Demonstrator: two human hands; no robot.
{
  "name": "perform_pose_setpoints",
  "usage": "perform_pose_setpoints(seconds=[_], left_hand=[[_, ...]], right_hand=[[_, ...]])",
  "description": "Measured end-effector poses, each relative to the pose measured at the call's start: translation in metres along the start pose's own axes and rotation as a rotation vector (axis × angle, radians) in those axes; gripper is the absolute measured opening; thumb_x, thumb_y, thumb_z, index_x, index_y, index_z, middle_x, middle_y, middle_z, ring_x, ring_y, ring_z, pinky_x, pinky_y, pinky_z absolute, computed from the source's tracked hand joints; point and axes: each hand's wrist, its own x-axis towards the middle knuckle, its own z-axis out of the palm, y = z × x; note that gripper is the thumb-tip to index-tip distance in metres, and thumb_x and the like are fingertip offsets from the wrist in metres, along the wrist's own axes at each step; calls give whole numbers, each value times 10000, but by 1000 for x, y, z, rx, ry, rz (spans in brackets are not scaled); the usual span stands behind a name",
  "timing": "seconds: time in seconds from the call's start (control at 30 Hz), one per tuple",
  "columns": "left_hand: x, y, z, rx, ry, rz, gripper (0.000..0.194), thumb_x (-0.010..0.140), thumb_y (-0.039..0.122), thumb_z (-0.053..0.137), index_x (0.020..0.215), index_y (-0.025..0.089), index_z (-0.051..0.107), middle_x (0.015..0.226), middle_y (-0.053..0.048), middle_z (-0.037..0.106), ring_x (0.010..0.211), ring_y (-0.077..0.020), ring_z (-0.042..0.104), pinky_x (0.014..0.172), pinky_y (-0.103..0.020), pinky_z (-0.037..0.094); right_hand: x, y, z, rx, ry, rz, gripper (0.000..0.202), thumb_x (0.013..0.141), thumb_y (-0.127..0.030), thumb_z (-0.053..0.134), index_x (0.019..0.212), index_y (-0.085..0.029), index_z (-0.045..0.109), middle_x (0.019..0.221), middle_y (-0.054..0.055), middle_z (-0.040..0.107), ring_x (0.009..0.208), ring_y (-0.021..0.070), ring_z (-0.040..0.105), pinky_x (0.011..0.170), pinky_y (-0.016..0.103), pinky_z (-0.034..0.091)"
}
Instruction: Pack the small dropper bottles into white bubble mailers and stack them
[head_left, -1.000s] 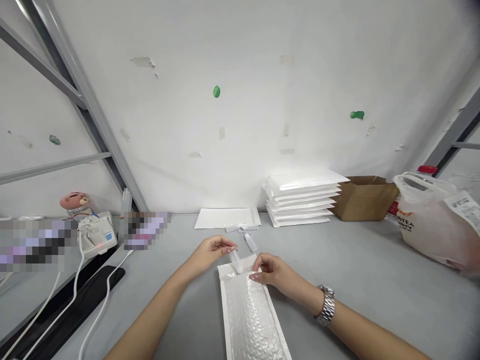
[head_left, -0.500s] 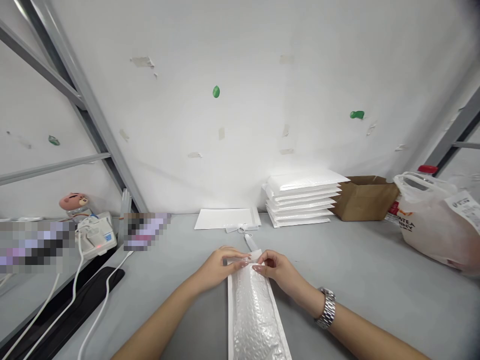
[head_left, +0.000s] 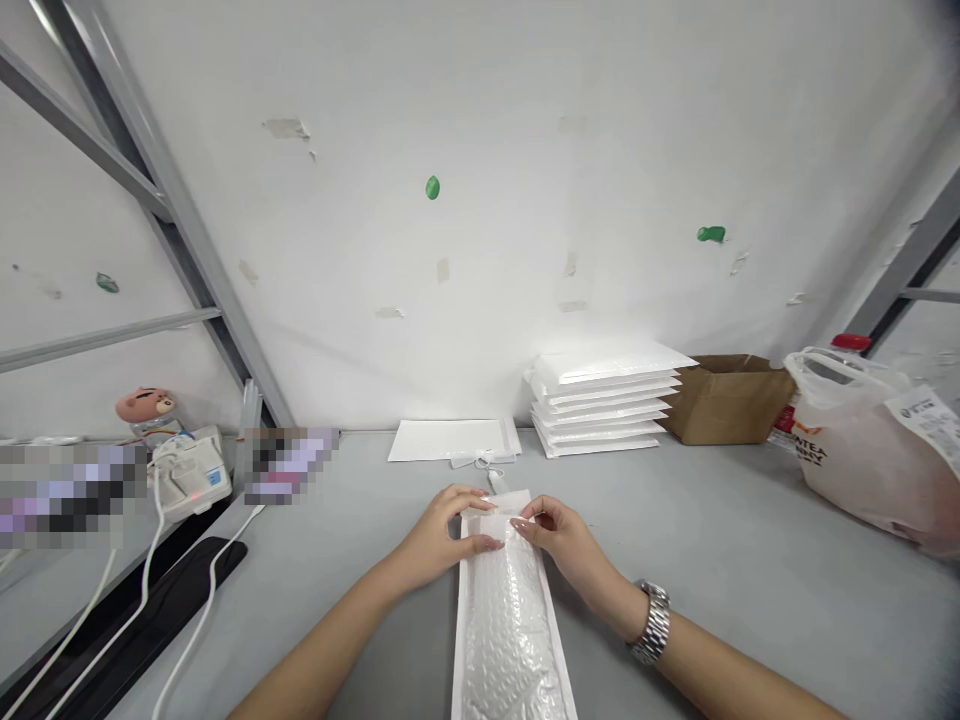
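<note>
A white bubble mailer (head_left: 510, 620) lies lengthwise in front of me on the grey table, its top end between my hands. My left hand (head_left: 442, 530) holds the upper left of the mailer, fingertips at the top flap and thumb lower down on its front. My right hand (head_left: 559, 535) pinches the upper right edge between thumb and fingers. Just beyond the top end lies a small white tag-like piece (head_left: 496, 482), partly covered by the flap. Whether anything is inside the mailer cannot be seen.
A flat white envelope (head_left: 450, 440) lies by the wall, next to a stack of white mailers (head_left: 607, 400). Right of these stand a brown paper bag (head_left: 727, 400) and a plastic bag (head_left: 862, 460). To the left are a power strip (head_left: 199, 475), cables and a black tray-like strip (head_left: 187, 590).
My left fingers and thumb have spread further apart at the top of the mailer. More of the flap shows, and it now covers more of the small white piece.
</note>
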Motion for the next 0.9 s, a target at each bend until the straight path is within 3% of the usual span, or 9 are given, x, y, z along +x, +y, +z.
perform_pose_setpoints(seconds=[0.6, 0.9], left_hand=[[-2, 6, 4, -82, -118, -133, 329, 566, 438, 732, 768, 219, 592, 1251, -69, 464, 1145, -258, 425, 927, -364, 339], [-1, 11, 1, -104, -107, -109, 300, 550, 419, 746, 691, 194, 606, 1242, -75, 463, 1143, -257, 416, 913, -338, 338]], right_hand=[[4, 8, 0, -71, 16, -75, 197, 700, -375, 594, 696, -192, 520, 638, -21, 480, 634, 144, 431, 592, 267, 339], [-2, 5, 5, -154, 84, -155, 153, 739, -329, 555, 702, -193, 494, 723, -5, 509, 714, 156, 453, 691, 297, 361]])
